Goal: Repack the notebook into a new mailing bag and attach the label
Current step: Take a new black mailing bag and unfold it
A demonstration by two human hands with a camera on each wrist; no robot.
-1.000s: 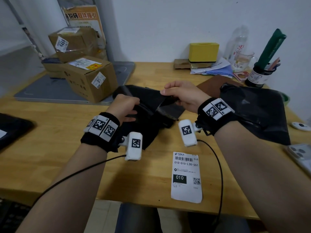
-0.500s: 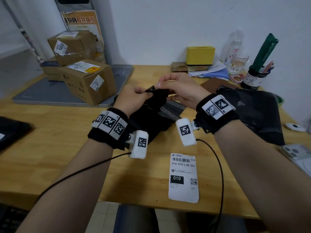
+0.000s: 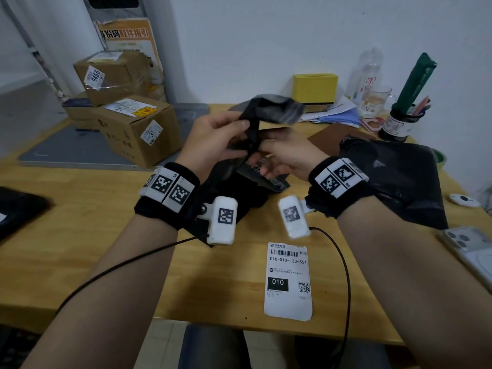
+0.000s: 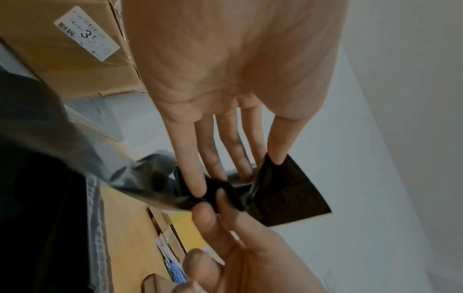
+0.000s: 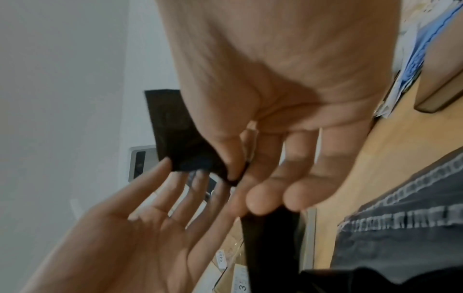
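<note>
left hand (image 3: 213, 145) pinches mailing bag (image 3: 271, 113) | right hand (image 3: 290, 158) pinches it | bag hangs lengthwise down to table (image 3: 80, 235)

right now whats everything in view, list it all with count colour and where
mailing bag: 1, black, lifted between both hands
second black bag: 1, table right
shipping label: 1, white, near table edge
cardboard boxes: 2 plain to see, brown, back left on a grey mat
yellow box: 1, back centre
papers: several, white and blue, beside yellow box
glass mug: 1, clear, back right
pen jar: 1, dark, back right
phone: 1, silver, right edge
table: 1, wooden
left hand: pinches bag
right hand: pinches bag
</note>
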